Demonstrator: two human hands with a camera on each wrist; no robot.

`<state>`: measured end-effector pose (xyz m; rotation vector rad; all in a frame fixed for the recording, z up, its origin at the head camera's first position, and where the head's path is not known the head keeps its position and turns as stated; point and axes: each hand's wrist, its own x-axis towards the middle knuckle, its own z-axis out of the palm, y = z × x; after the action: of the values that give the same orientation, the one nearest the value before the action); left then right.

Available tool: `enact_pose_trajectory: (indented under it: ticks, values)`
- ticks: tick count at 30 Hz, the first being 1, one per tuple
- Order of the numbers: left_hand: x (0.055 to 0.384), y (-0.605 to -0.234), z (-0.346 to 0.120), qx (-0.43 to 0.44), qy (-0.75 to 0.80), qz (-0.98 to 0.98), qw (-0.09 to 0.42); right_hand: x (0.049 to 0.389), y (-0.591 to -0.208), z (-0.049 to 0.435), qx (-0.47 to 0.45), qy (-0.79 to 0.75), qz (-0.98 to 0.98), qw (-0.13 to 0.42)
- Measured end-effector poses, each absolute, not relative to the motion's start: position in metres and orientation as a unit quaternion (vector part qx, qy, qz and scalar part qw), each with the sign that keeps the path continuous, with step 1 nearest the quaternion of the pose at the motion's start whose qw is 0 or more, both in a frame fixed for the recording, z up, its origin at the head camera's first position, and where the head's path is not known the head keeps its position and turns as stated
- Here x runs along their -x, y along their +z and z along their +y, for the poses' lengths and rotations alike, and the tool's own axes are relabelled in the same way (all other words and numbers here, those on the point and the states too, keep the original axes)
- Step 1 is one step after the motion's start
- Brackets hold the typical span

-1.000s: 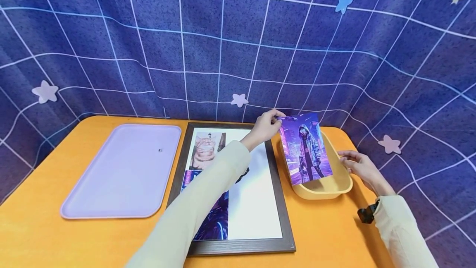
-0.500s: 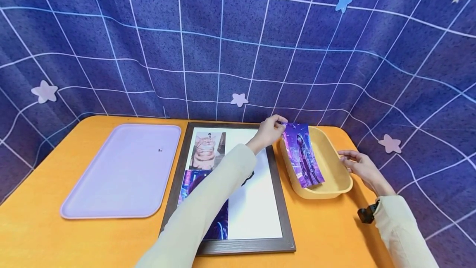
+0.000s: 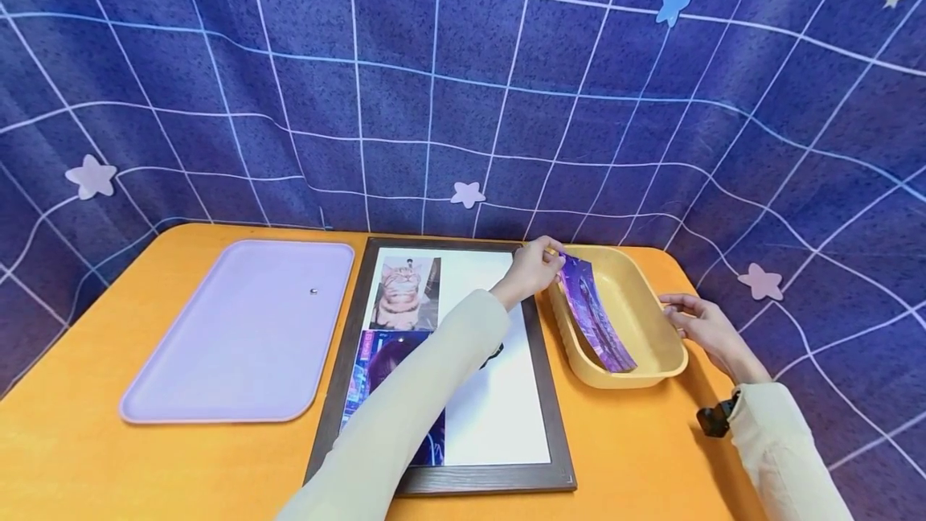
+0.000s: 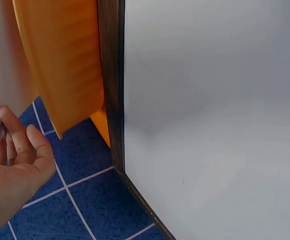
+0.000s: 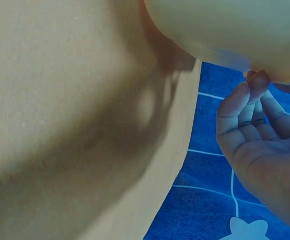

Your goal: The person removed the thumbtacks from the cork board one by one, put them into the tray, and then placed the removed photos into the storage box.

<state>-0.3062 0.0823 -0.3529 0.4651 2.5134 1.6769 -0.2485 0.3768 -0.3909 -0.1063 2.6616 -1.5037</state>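
Observation:
My left hand (image 3: 534, 270) pinches the upper left edge of a purple printed picture (image 3: 596, 318) of a hooded figure. The sheet hangs steeply tilted, its lower end inside the yellow plastic basin (image 3: 654, 336). Its pale back (image 4: 14, 65) faces the left wrist camera, with the left hand (image 4: 19, 170) below it. At the basin's right side, my right hand (image 3: 702, 330) grips the rim with its fingertips. In the right wrist view the curled fingers of the right hand (image 5: 265, 125) meet the rim; the thumb is mostly hidden.
A dark-framed white board (image 3: 499, 408) lies left of the basin. It bears a cat picture (image 3: 400, 296) and a purple picture (image 3: 383, 356) partly covered by my left sleeve. Farther left lies a lilac tray (image 3: 239, 336). A blue gridded curtain (image 3: 405, 103) backs the orange table (image 3: 65, 449).
My left hand has moved right and slightly down, toward the basin. The printed picture has turned from facing me to nearly edge-on and sunk into the basin. My right hand stays put.

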Motion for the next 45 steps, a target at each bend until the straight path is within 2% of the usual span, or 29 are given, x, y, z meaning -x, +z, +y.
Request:
enact_pose_trajectory:
  ticks: [12,19,28,39,45]
  values:
    - [0.303,-0.355,0.086,-0.173,0.527,0.83,0.057,0.248,-0.393,0.378,0.038,-0.489,0.87,0.039]
    - [0.302,-0.357,0.085,-0.188,0.51,0.834,0.093,0.249,-0.391,0.378,0.041,-0.496,0.866,0.039]
    - [0.301,-0.359,0.08,-0.205,0.497,0.837,0.102,0.248,-0.391,0.377,0.033,-0.485,0.873,0.041]
    - [0.304,-0.357,0.061,-0.234,0.471,0.846,0.085,0.249,-0.39,0.377,0.04,-0.474,0.879,0.042]
    - [0.307,-0.356,0.042,-0.248,0.465,0.843,0.105,0.248,-0.386,0.375,0.045,-0.46,0.886,0.039]
